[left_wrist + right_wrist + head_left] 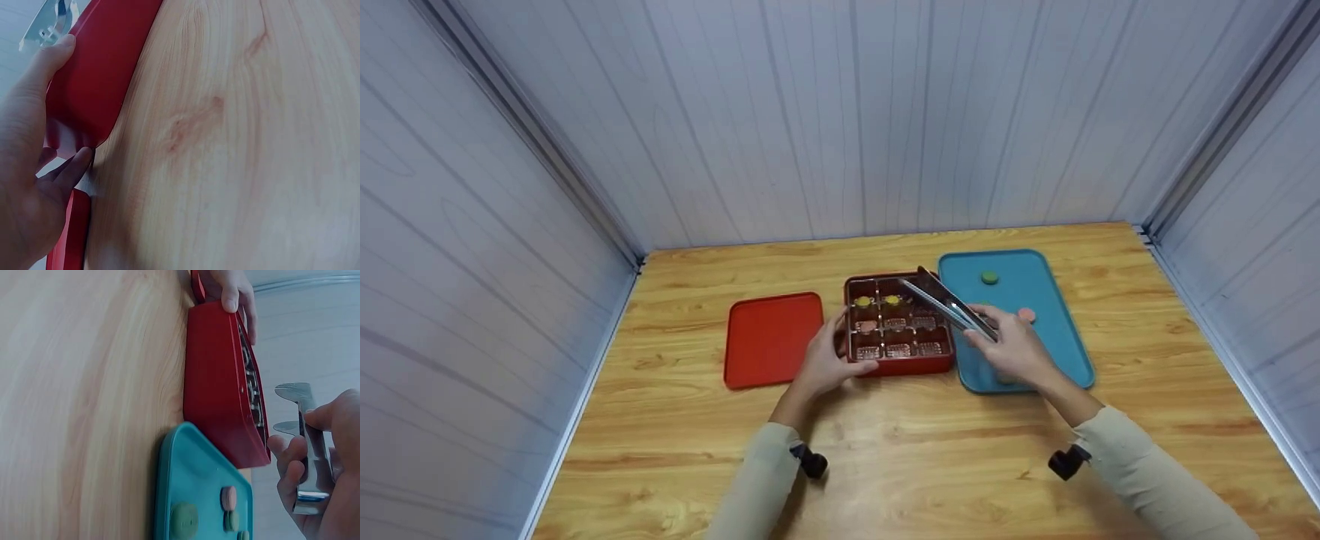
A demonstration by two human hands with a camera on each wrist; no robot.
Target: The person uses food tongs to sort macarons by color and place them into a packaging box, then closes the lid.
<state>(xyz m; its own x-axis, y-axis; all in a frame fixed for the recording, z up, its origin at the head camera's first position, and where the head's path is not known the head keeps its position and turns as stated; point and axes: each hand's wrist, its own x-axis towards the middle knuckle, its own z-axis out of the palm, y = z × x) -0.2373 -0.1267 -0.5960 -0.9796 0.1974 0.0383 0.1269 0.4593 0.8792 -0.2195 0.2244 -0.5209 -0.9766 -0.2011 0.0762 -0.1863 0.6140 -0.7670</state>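
Head: left grip [826, 361] around one box [915, 367], right grip [1017, 348] around one pair of tongs [969, 319]

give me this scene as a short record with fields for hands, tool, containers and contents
left hand: grips the near left corner of the red box
right hand: holds metal tongs
tool: tips apart, above the box
box contents: nine compartments; yellow macarons in back-left and back-middle, pink macaron in middle-left; back-right partly hidden
tray: blue tray, right of the box
tray contents: three green macarons and another pink macaron visible
lid: red lid, left of the box
surface: wood-grain table
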